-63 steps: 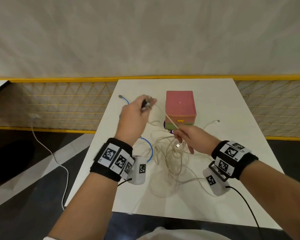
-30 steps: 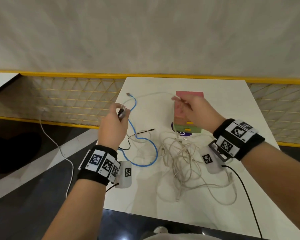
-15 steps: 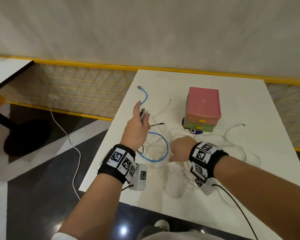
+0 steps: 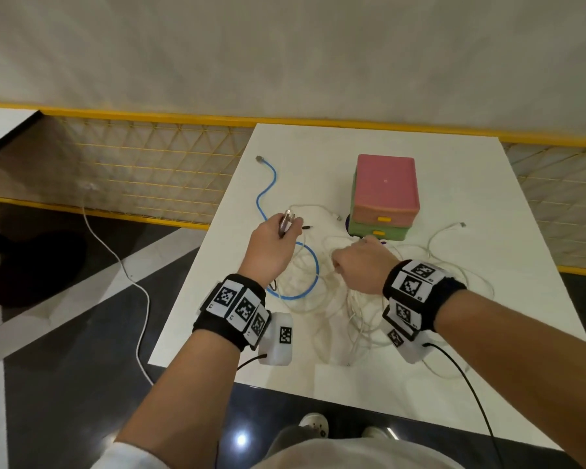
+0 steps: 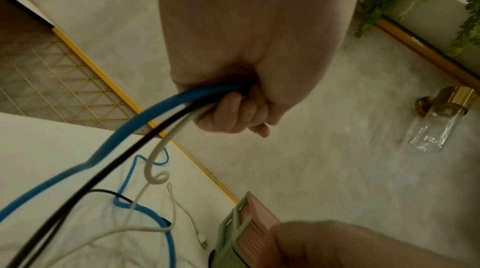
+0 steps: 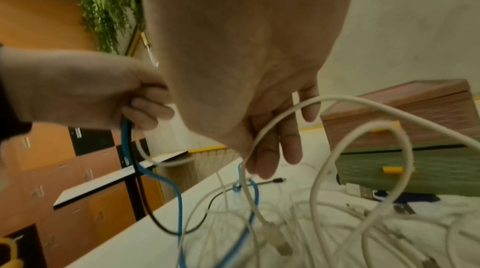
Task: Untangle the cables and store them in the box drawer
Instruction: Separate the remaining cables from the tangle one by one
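A pink and green drawer box (image 4: 384, 194) with yellow handles stands closed at the table's middle back. My left hand (image 4: 285, 230) is raised left of it. In the left wrist view its fingers (image 5: 233, 116) curl round a blue cable (image 5: 145, 112), a black cable (image 5: 124, 149) and a white one (image 5: 158, 149), with the metal plugs (image 4: 287, 219) sticking out above the fist. My right hand (image 4: 347, 262) hovers over the white cable tangle (image 4: 345, 309) and pinches a white cable (image 6: 259, 207) that hangs down to a plug. The blue cable (image 4: 268, 184) snakes toward the far left corner.
The white table (image 4: 471, 204) ends close on the left and at the front. A yellow mesh fence (image 4: 149, 177) runs behind it, and a loose white cord (image 4: 139, 286) lies on the floor to the left. A dark flat item (image 4: 348, 221) lies beside the box's base.
My right hand came down from the box to the tangle and now pinches a white cable. The left hand stayed up with the same plugs in its grip.
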A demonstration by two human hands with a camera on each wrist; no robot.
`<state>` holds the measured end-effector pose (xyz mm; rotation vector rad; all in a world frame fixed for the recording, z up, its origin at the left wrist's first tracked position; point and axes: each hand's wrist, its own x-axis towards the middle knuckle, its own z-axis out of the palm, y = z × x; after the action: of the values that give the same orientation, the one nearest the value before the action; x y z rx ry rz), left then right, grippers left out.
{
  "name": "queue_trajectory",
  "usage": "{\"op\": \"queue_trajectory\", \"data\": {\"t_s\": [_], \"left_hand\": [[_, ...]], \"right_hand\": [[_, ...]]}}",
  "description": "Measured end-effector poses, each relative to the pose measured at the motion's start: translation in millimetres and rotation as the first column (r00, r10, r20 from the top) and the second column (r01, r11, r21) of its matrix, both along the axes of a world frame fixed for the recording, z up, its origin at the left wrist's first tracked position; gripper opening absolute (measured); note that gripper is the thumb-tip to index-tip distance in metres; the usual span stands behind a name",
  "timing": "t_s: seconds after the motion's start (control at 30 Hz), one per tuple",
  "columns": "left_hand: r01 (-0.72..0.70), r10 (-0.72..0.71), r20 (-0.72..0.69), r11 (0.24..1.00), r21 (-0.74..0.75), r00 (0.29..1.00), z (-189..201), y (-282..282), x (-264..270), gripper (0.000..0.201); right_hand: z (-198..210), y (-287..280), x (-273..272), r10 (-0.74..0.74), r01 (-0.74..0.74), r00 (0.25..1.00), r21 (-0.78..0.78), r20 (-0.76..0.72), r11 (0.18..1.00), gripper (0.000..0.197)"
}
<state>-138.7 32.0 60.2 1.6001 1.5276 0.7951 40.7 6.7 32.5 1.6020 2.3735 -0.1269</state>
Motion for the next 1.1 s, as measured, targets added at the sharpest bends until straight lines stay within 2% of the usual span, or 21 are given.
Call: {"op": "queue_trajectory", "data": {"t_s": [0.07,0.13,0.23,0.3,0.43,0.57,0.67,0.73,0.83,0.9,0.93,1.0,1.03,1.1], "left_hand": [[-0.034,0.036,0.06,0.999,-0.032,0.998,1.6,1.1,4.4,0.03],[-0.065,0.072,0.105,0.996,-0.068,0.992,1.8,2.2,8.7,0.031],[-0.023,0.051,0.238,0.993,-0.119,0.97,4.1,1.7,17.6,0.033],[0.062,-0.015,0.326,0.989,-0.133,0.945,8.3,-1.6,24.8,0.035],[0.157,-0.082,0.497,0.981,-0.111,0.864,18.0,-6.8,40.3,0.038],[0.153,-0.087,0.565,0.986,-0.072,0.82,27.5,-6.9,50.4,0.034],[0.131,-0.099,0.563,0.991,-0.017,0.82,33.1,-8.6,55.2,0.035],[0.136,-0.101,0.623,0.991,-0.009,0.776,34.1,-11.5,58.3,0.035],[0.131,-0.045,0.744,0.99,-0.058,0.667,39.5,-12.5,59.4,0.025],[0.072,-0.009,0.76,0.996,-0.05,0.65,46.8,-7.6,51.6,0.012],[0.036,0.001,0.757,0.999,-0.032,0.653,50.2,-3.8,44.8,0.012],[-0.01,0.003,0.73,1.0,0.005,0.683,56.1,2.6,31.2,0.01],[0.004,-0.028,0.683,0.999,0.036,0.73,61.5,1.7,26.6,0.002],[0.127,-0.175,0.428,0.982,0.138,0.887,66.2,-4.5,25.4,0.015]], "right_hand": [[7.1,-2.8,4.2,-0.032,0.038,0.997,0.089,-0.074,0.995,0.018],[15.1,-6.0,9.4,-0.098,0.126,0.966,0.105,-0.238,0.987,0.018],[27.1,-12.6,13.1,-0.195,0.235,0.804,-0.001,-0.562,0.972,0.012],[32.0,-18.4,11.9,-0.179,0.21,0.742,-0.029,-0.646,0.977,0.008],[38.8,-31.6,8.6,-0.133,0.17,0.703,-0.017,-0.699,0.985,0.013],[42.9,-44.2,7.0,-0.1,0.132,0.723,-0.006,-0.683,0.991,0.012],[45.3,-49.0,7.6,-0.109,0.124,0.716,-0.029,-0.69,0.992,0.01],[46.5,-50.6,7.8,-0.106,0.118,0.713,-0.03,-0.693,0.993,0.01],[44.8,-52.2,11.4,-0.074,0.098,0.763,0.002,-0.642,0.995,0.01],[44.0,-52.8,21.2,-0.117,0.117,0.795,-0.039,-0.595,0.992,0.022],[43.3,-52.8,29.1,-0.15,0.141,0.792,-0.062,-0.592,0.988,0.027],[43.1,-51.7,47.5,-0.226,0.213,0.739,-0.098,-0.635,0.972,0.032],[44.1,-50.8,55.7,-0.259,0.244,0.696,-0.118,-0.669,0.962,0.033],[49.6,-48.3,64.7,-0.26,0.269,0.633,-0.108,-0.729,0.957,0.033]]}}
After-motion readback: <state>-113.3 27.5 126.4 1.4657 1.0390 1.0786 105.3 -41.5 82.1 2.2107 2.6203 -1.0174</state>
